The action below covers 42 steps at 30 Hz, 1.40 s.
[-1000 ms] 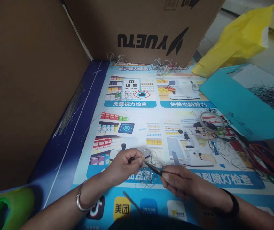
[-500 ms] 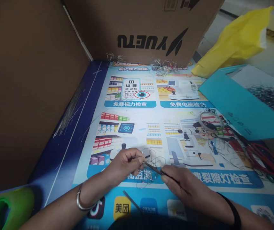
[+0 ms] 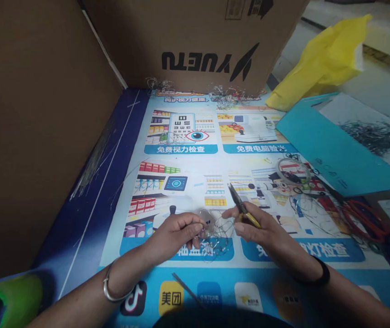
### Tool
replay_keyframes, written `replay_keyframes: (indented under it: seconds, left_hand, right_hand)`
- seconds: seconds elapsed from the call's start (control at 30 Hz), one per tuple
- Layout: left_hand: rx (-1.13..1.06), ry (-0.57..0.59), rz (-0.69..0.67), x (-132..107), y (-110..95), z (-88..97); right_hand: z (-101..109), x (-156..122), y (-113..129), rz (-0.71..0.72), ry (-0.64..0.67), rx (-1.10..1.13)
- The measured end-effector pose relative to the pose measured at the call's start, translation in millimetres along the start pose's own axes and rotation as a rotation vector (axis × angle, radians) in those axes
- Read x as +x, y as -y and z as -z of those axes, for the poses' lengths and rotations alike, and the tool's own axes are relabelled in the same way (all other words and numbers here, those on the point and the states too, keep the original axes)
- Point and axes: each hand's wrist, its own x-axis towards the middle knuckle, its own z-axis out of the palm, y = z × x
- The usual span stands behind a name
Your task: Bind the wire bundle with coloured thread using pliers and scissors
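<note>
My left hand (image 3: 183, 230), a silver bangle on its wrist, pinches one side of a tangle of thin wire (image 3: 217, 234). The loops spread rightward over the printed sheet, and the exact spot under my fingertips is hidden. Small pliers or snips with dark jaws and yellow handles (image 3: 249, 217) rest in my right hand (image 3: 261, 228), tips pointing up and away to the left. The index finger of that hand reaches out beside the wire loops; I cannot tell whether it touches them.
Cardboard panels (image 3: 198, 27) wall the back and left. More wire clumps (image 3: 227, 96) lie along the back edge. At right are a teal box lid (image 3: 331, 150), a clear tape roll (image 3: 293, 171), red-handled scissors (image 3: 365, 221) and a yellow bag (image 3: 317, 64). Straight wires (image 3: 92, 168) lie left.
My right hand has drawn the pliers away from the left fingertips and turned them upward, showing the yellow handles. My left hand keeps its pinch on the wire. The view has shifted slightly.
</note>
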Motion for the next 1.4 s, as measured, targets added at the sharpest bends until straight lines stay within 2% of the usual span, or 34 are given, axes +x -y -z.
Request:
replay_keyframes:
  seconds: [0.13,0.27,0.43,1.07,1.3,1.4]
  left_hand:
    - [-0.029,0.041,-0.025,0,4,2.2]
    - [-0.012,0.050,-0.018,-1,1,2.3]
    - [-0.014,0.012,0.002,-3,-4,0.5]
    - [-0.036,-0.166,0.101,-5,1,-11.2]
    - [-0.047,-0.221,0.021,-6,-4,-15.5]
    - [0.011,-0.216,-0.040,-9,-3,-16.1]
  right_hand:
    - [-7,12,4,0.025,0.072,0.099]
    - [-9,14,0,0.030,0.055,0.136]
    - [-8,12,1,0.038,0.047,0.098]
    - [-11,8,1,0.038,0.043,0.057]
    - [-11,7,3,0.033,0.031,0.051]
    - [-13,7,4,0.023,0.007,0.053]
